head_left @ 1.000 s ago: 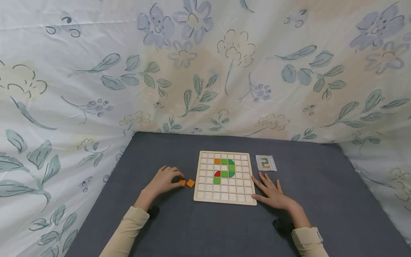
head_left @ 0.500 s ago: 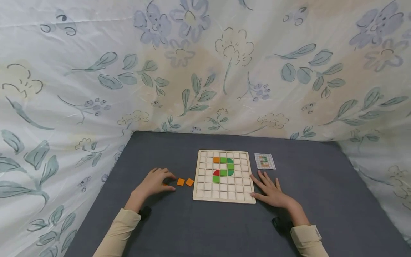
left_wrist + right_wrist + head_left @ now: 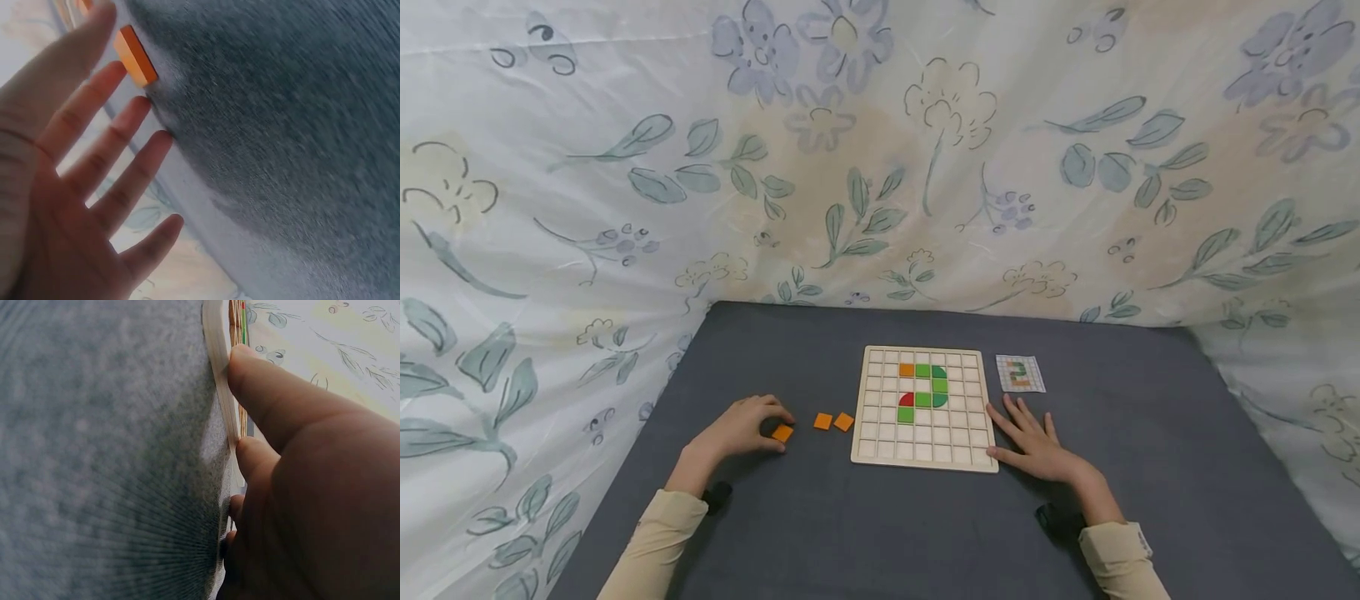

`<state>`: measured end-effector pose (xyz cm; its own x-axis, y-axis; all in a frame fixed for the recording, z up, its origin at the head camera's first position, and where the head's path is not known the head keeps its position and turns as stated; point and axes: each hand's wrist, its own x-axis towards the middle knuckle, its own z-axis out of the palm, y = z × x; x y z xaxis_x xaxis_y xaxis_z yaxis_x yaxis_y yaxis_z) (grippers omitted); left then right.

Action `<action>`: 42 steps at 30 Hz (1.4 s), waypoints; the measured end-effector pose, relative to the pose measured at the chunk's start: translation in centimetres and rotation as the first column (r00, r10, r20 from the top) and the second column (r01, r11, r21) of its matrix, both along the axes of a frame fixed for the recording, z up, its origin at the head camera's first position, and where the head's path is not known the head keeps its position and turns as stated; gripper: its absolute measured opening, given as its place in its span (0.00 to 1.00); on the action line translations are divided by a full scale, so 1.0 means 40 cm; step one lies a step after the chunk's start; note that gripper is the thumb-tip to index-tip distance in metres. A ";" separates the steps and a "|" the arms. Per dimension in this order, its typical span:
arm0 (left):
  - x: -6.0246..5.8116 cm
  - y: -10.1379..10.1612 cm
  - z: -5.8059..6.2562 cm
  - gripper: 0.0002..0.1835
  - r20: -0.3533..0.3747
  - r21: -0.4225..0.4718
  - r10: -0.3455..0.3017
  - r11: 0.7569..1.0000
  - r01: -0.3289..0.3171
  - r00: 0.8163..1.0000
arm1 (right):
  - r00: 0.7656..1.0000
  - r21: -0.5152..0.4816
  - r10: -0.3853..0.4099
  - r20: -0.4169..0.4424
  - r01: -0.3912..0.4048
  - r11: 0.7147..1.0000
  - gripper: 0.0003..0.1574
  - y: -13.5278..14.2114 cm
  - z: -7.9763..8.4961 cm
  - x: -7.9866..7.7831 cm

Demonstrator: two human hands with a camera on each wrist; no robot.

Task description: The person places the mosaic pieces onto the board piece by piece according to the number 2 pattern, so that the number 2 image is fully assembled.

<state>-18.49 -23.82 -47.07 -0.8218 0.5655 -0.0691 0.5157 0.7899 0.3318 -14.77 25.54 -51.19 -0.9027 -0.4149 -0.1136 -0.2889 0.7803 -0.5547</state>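
An orange square tile [image 3: 782,434] lies on the dark cloth between the thumb and forefinger of my left hand [image 3: 741,429]. In the left wrist view, that hand's fingers are spread, and the tile [image 3: 136,56] stands just past the forefinger's tip. Two more orange tiles [image 3: 823,422] lie to the right, beside the wooden grid board [image 3: 922,452]. Green, red and orange pieces [image 3: 922,399] form a curved figure on the board. My right hand [image 3: 1036,443] lies with spread fingers at the board's right edge, and the right wrist view shows its fingertips against that edge.
A small pattern card [image 3: 1020,374] with a coloured figure on a grid lies right of the board, above my right fingertips. Dark cloth [image 3: 880,533] covers the table. A floral curtain [image 3: 880,167] rises behind it and at both sides.
My left hand has moved left from the tile nearer the board to the leftmost orange tile, leaving the other two in place. My right hand stays at the board's edge.
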 end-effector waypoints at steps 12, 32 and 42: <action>-0.010 -0.012 -0.012 0.13 -0.070 -0.021 -0.027 0.999 0.026 0.997 | 1.000 -0.004 0.003 -0.016 -0.003 1.000 0.46 0.004 0.006 0.004; -0.028 0.104 0.000 0.11 -0.157 -0.010 -0.047 0.999 0.046 0.987 | 1.000 -0.003 0.000 -0.016 0.000 1.000 0.46 -0.001 -0.005 0.004; -0.045 0.167 0.007 0.12 -0.178 -0.014 -0.080 0.997 0.079 0.981 | 1.000 0.005 -0.003 -0.022 0.003 1.000 0.46 0.005 -0.009 -0.002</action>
